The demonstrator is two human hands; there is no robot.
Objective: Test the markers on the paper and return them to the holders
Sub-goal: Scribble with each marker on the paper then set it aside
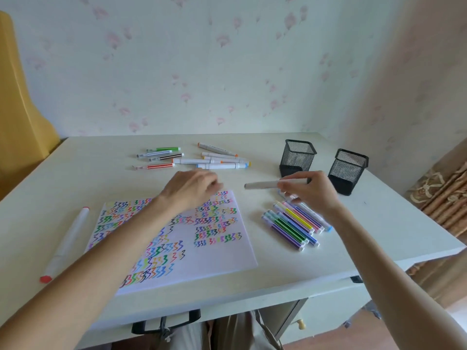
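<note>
We see a big pale table (379,223) pushed up to a wall with pink flowers on it. On the table lies a sheet of paper (227,258) full of little zigzag lines in many colours. At the back right stand two black mesh holders, one (297,157) a bit to the left and one (347,170) to the right, near each other but not touching. A long white marker with a red cap (67,239) lies alone on the table just left of the paper. At the back sits a bunch of fat white markers (222,160), and left of them a few thin markers (161,156) lie apart from one another. Right of the paper, a row of thin markers (295,223) lies side by side, touching. Our left hand (192,189) hangs over the top edge of the paper; it is blurry, so we cannot tell if it is open or closed. Our right hand (310,192) is above the row of thin markers, and its fingers pinch a white marker (265,185). That marker is held flat in the air, in front of the left holder, with its free end pointing at the left hand.
</note>
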